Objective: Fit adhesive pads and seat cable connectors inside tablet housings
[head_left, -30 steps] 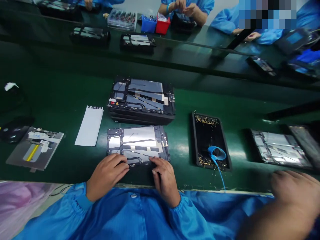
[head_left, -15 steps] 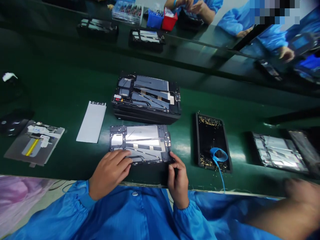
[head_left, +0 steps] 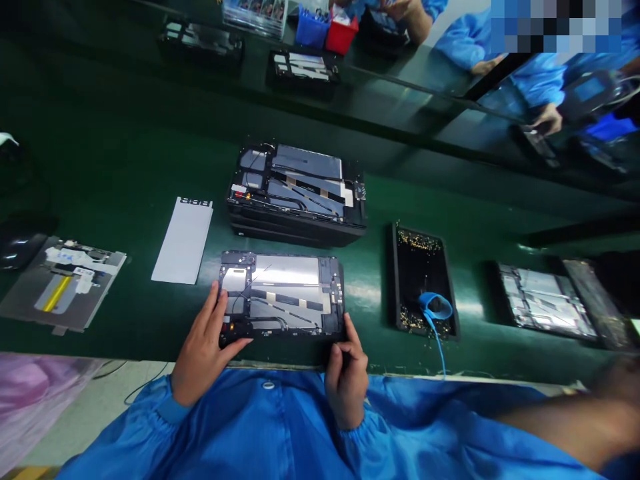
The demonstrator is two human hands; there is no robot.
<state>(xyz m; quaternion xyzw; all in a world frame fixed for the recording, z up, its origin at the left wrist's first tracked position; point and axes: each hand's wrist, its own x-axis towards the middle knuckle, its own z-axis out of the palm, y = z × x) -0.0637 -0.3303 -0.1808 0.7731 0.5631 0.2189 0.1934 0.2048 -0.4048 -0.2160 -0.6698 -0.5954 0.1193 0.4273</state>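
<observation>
Far left on the green table [head_left: 125,180], a flat panel [head_left: 30,305] with a yellow strip, then a white card [head_left: 183,243], then left hand [head_left: 200,350], grip spread, thumb and fingers apart, touching near left corner of the opened tablet [head_left: 285,307]. That tablet sits mid-table, just in front of a tablet stack [head_left: 295,233], right hand [head_left: 350,373] curled at its right edge, can't tell if grip is clamped. Next, black tray [head_left: 394,280] with gold bits [head_left: 420,240] and blue band [head_left: 427,308], another tablet [head_left: 547,303], and someone else's blurred arm [head_left: 575,427].
</observation>
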